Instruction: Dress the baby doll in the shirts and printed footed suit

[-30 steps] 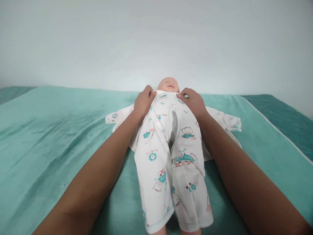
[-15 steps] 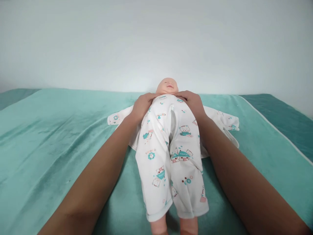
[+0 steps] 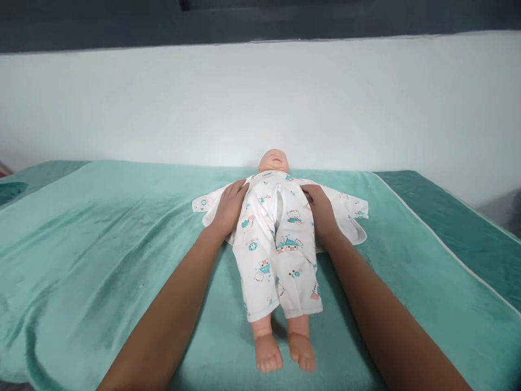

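A baby doll (image 3: pixel 274 161) lies on its back with its feet toward me. It wears white printed trousers (image 3: pixel 260 239) pulled up to its chest. Beneath it, a white printed shirt (image 3: pixel 345 203) is spread out, sleeves stretched to both sides. My left hand (image 3: pixel 231 205) rests open on the shirt along the doll's side, fingers extended against the trousers. On the opposite side, my right hand (image 3: pixel 321 209) touches the trousers and shirt, open with its fingers slightly bent. The thumbs are mostly hidden.
A light green blanket (image 3: pixel 122 233) lies under the doll, wrinkled at the left. Darker green cloth (image 3: pixel 448 222) shows at the right. Behind stands a white wall (image 3: pixel 260 103) with a dark band (image 3: pixel 285 21) above it.
Both hands have come away from the doll's neck and upper chest and moved down to its sides. The view has shifted, so the doll's feet and the dark band now show.
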Available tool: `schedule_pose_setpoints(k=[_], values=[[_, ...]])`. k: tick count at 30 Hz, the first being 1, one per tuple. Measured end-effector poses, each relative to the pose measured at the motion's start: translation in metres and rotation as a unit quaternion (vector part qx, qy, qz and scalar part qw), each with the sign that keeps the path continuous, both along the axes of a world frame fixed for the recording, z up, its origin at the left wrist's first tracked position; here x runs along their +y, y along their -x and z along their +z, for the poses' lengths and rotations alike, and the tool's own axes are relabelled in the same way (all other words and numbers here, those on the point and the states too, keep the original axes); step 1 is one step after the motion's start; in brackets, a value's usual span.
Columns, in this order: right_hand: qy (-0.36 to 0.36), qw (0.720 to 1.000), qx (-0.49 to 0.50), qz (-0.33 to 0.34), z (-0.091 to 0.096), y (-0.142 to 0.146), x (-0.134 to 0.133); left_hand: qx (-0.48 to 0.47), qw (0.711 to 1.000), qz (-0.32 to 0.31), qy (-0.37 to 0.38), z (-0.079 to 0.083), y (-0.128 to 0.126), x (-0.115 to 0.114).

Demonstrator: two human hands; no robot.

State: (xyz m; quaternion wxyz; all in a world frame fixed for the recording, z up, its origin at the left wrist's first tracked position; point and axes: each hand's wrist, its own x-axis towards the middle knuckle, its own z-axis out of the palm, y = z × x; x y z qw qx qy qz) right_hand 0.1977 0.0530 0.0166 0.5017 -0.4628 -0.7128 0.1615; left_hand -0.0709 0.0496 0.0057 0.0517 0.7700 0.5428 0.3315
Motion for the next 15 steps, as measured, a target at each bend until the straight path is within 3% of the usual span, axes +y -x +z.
schedule_pose_setpoints(k=[5, 9, 15], values=[[0.128, 0.989, 0.07, -0.035, -0.001, -0.002, -0.021, 0.022, 1.0, -0.008, -0.015, 0.001, 0.002, -0.023], [0.251, 0.958, 0.14, -0.002, 0.007, -0.002, -0.024, 0.01, 0.999, 0.048, -0.015, 0.011, -0.002, -0.031], [0.36, 0.903, 0.205, 0.116, 0.018, -0.008, -0.019, -0.197, 0.973, 0.091, 0.075, 0.018, -0.019, -0.04]])
